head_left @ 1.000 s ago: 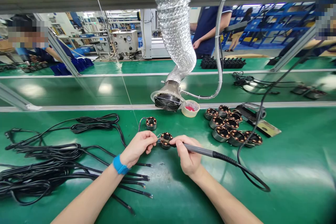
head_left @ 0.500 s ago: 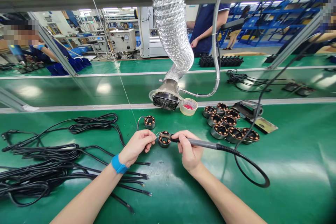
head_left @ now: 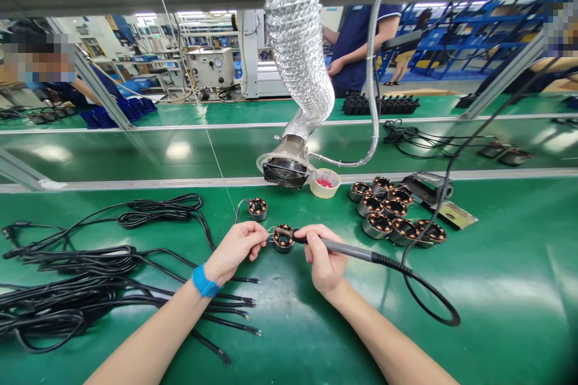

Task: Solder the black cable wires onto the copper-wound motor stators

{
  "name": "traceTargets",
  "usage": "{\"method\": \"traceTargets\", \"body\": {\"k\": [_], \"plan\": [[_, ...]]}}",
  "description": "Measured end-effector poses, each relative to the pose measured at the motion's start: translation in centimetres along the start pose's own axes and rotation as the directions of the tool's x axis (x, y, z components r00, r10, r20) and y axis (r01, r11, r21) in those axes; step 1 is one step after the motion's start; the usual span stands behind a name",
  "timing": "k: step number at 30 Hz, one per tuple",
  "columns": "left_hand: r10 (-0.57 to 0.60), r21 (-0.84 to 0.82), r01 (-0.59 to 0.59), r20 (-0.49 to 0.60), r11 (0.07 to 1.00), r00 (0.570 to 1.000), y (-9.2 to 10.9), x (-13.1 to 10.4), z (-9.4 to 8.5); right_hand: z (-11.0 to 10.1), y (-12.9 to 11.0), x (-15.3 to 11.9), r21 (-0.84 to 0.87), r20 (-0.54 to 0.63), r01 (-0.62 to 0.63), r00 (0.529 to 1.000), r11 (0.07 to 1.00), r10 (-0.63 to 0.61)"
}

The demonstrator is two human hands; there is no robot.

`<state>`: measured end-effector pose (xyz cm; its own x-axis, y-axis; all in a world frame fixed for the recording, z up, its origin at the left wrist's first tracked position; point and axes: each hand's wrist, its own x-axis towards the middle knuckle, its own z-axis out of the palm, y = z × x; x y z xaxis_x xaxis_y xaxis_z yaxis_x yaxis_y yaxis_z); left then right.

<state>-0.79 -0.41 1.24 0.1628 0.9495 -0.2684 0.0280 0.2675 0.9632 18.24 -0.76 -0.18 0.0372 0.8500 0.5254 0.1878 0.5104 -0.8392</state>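
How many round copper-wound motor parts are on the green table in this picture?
About 10. One lies between the left hand and right hand, under the soldering iron; one just behind; about eight cluster at right, some possibly hidden.

Right hand (head_left: 323, 260) gripping a soldering iron (head_left: 350, 249) like a pen, tip laid on the copper-wound stator (head_left: 283, 237) resting on the green tabletop (head_left: 497, 289), iron's black cord (head_left: 428, 298) looping off to the right. Left hand (head_left: 235, 246), blue wristband (head_left: 201, 281) at the wrist, pinching thin wire ends just beside the stator's left edge; second stator (head_left: 257, 209) a little beyond, cluster of stators (head_left: 394, 216) well to the right, bundle of black cables (head_left: 90, 289) spread at the left. Above and behind, a foil duct (head_left: 300, 54) ending in a fan grille (head_left: 283, 173), roll of tape (head_left: 325, 183) touching its right side, another person in dark blue (head_left: 356, 42) standing across the line.
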Motion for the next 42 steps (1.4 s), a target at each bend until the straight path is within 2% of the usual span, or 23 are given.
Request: {"method": "traceTargets", "body": {"k": [5,10,18,22,26,31,34,39,42], "plan": [[0.0,0.006,0.0,0.004,1.0,1.0,0.2,0.0,0.1,0.4,-0.5,0.3,-0.08,0.088,0.12,0.99,0.99,-0.113],[0.04,0.041,-0.041,0.029,0.998,0.999,0.4,-0.2,0.1,1.5,0.4,0.7,-0.097,0.23,0.267,0.943,0.959,-0.24],[0.111,0.147,-0.122,0.079,0.982,0.991,0.5,-0.6,0.0,2.7,2.0,-0.5,-0.113,0.369,0.287,0.901,0.951,-0.228],[0.098,0.201,-0.121,0.121,0.972,0.988,0.8,-0.8,-0.4,2.8,1.6,-0.8,-0.171,0.379,0.273,0.905,0.947,-0.192],[0.046,0.275,-0.108,0.223,0.955,0.974,1.3,-0.9,-0.9,2.6,1.0,-0.9,-0.196,0.364,0.263,0.914,0.945,-0.178],[0.036,0.193,-0.096,0.292,0.977,0.956,1.1,-0.6,-0.8,2.4,0.5,-0.9,-0.165,0.37,0.23,0.916,0.959,-0.156],[0.016,0.105,-0.05,0.301,0.993,0.953,0.5,0.0,-0.6,2.5,0.6,-0.6,-0.136,0.312,0.305,0.916,0.942,-0.252],[0.024,-0.047,-0.013,0.242,0.999,0.97,0.0,1.3,-0.8,3.0,1.8,0.5,-0.18,0.235,0.472,0.873,0.863,-0.428],[0.017,-0.059,-0.005,0.206,0.998,0.978,0.0,1.4,-0.7,3.0,1.7,0.6,-0.184,0.266,0.509,0.849,0.841,-0.456]]}}
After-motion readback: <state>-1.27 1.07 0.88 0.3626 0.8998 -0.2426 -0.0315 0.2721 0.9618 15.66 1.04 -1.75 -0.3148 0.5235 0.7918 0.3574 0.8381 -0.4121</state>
